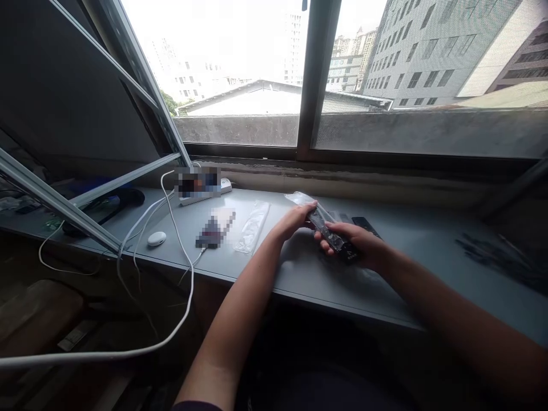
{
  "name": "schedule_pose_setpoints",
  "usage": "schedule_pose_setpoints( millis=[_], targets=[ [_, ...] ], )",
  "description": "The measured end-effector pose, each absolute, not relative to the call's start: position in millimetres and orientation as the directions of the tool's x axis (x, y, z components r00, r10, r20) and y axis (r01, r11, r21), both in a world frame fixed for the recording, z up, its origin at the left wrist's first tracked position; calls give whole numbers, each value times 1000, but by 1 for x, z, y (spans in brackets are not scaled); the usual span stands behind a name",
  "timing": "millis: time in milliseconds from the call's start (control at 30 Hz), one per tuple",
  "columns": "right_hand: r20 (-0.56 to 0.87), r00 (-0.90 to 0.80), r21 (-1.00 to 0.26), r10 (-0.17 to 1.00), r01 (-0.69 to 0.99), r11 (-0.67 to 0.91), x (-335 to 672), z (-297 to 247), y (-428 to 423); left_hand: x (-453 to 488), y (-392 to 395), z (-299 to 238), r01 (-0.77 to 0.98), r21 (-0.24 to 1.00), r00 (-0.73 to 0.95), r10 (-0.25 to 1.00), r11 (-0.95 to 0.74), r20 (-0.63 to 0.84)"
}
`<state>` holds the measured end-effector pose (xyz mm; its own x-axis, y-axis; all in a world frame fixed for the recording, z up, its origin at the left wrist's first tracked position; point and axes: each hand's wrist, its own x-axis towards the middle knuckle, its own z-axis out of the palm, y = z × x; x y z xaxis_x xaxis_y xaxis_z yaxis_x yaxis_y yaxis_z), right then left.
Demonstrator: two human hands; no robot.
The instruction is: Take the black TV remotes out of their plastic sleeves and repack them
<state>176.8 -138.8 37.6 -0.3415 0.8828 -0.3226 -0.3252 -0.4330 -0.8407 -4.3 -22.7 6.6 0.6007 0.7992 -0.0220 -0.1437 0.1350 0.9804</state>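
A black remote control (pixel 338 242), partly inside a clear plastic sleeve (pixel 302 198), is held at a slant above the desk. My right hand (pixel 362 242) wraps round its lower end, thumb on top. My left hand (pixel 295 221) is closed on the sleeve near the remote's upper end; some of its fingers are hidden. Just behind my right hand, another dark remote (pixel 363 222) lies on the desk, partly covered. To the left of my left forearm, a flat clear plastic sleeve (pixel 252 228) rests on the desk.
On the grey desk (pixel 411 285) lie a blurred-out phone (pixel 214 228) on a cable, a small white round-edged case (pixel 156 238) and a white power strip (pixel 226 184). White cables (pixel 191 285) hang over the front edge. A metal frame (pixel 128 177) stands left; dark items (pixel 500 257) lie right.
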Motion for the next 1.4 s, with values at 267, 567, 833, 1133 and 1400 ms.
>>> schedule_pose_setpoints(
  millis=[267, 567, 833, 1133, 1400],
  targets=[
    [-306, -362, -833, 881, -346, -431, 177, 36, -138, -2, -13, 2, -171, 985, 527, 847, 22, 73],
    [-326, -357, -829, 875, -338, -446, 177, 38, -139, -2, -9, -3, -135, 991, 402, 915, 9, 46],
    [-358, -355, -824, 863, -315, -471, 177, 36, -140, -3, -9, -8, -56, 998, 453, 889, -36, 58],
    [-281, -412, -848, 867, -316, -425, 186, 29, -136, -11, 2, -7, -129, 984, 233, 960, -127, 154],
    [-300, -206, -816, 932, -451, -362, 192, 45, -136, -12, 0, 8, -283, 952, 167, 972, -113, 165]
  ],
)
